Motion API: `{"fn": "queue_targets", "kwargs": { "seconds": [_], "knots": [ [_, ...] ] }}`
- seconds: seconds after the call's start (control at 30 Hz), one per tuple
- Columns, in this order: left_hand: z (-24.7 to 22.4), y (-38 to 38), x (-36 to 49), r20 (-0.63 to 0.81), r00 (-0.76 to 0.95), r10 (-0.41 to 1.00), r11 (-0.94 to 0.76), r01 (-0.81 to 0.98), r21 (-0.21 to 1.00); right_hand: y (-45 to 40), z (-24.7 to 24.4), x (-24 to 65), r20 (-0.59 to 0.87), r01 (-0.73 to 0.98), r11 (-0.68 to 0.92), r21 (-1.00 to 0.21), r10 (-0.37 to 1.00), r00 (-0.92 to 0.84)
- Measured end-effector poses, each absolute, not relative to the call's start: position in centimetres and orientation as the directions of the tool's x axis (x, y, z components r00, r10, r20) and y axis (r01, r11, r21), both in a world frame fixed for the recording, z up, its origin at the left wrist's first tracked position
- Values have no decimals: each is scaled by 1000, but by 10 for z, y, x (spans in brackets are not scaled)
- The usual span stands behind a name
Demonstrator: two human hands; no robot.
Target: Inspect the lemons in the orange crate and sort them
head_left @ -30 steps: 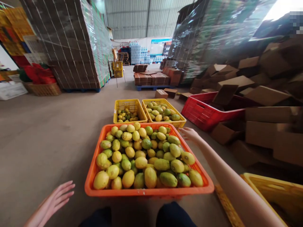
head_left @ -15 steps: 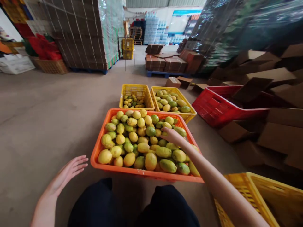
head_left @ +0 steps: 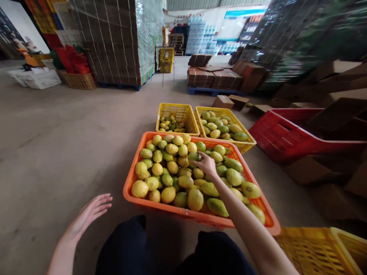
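An orange crate (head_left: 136, 152) heaped with yellow and green lemons (head_left: 168, 194) sits in front of my knees. My right hand (head_left: 207, 165) reaches over the middle of the heap. Its thumb and fingers are around a dark green lemon (head_left: 194, 157), partly covered by the fingertips. To the left of the crate, my left hand (head_left: 92, 212) hangs in the air, fingers stretched out, holding nothing. Just beyond the orange crate stand two yellow crates: the left one (head_left: 185, 114) has smaller fruit low inside, the right one (head_left: 249, 144) is filled higher with larger lemons.
A red crate (head_left: 275, 139) stands on the right among open cardboard boxes (head_left: 309, 172). Near my right arm is another yellow crate (head_left: 304, 244). Farther off are flat cardboard stacks (head_left: 213, 78) on a blue pallet and a tall wrapped stack (head_left: 114, 42).
My right hand has closed around the green lemon it was reaching toward. The view has swung left, so the crates appear farther right. My left hand remains open beside the crate.
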State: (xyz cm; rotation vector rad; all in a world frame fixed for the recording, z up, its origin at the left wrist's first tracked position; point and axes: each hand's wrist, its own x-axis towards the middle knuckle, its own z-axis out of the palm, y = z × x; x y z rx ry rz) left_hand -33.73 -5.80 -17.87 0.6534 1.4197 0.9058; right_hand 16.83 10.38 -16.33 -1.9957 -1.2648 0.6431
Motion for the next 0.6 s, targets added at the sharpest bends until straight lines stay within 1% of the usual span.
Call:
{"fn": "queue_targets", "kwargs": {
  "seconds": [0.03, 0.07, 0.1, 0.13, 0.17, 0.2, 0.27, 0.33, 0.37, 0.43, 0.53, 0.6],
  "knots": [
    [-179, -55, -337, -547, -58, 835, 535, -144, 832, 100, -158, 168, -72, 454, -300, -839, 888, 454],
    [-178, -52, -335, -553, -45, 832, 542, -151, 827, 97, -153, 166, -106, 283, -276, -919, 862, 495],
    [-175, -47, -332, -555, -31, 831, 544, -159, 824, 92, -146, 164, -145, 83, -218, -972, 845, 515],
    [-172, -42, -327, -550, -16, 835, 540, -169, 824, 88, -138, 161, -173, -109, -136, -985, 843, 510],
    [-167, -35, -320, -536, 2, 845, 527, -182, 830, 83, -129, 158, -172, -257, -48, -965, 857, 485],
    [-160, -28, -308, -509, 30, 860, 504, -202, 839, 79, -119, 153, -146, -363, 31, -931, 880, 451],
    [-143, -10, -273, -430, 99, 897, 441, -269, 856, 71, -98, 140, -59, -467, 137, -874, 923, 381],
    [-121, 11, -223, -338, 191, 922, 387, -377, 841, 66, -79, 123, 46, -454, 214, -865, 935, 352],
    [-109, 21, -194, -316, 256, 914, 400, -434, 807, 65, -73, 114, 87, -413, 236, -879, 934, 347],
    [-89, 42, -136, -304, 355, 884, 458, -532, 712, 63, -67, 95, 156, -270, 257, -928, 925, 346],
    [-73, 68, -71, -296, 386, 874, 484, -631, 606, 59, -73, 72, 305, 6, 317, -949, 908, 287],
    [-75, 79, -50, -276, 315, 908, 418, -661, 623, 57, -82, 63, 403, 192, 366, -911, 890, 213]
  ]
}}
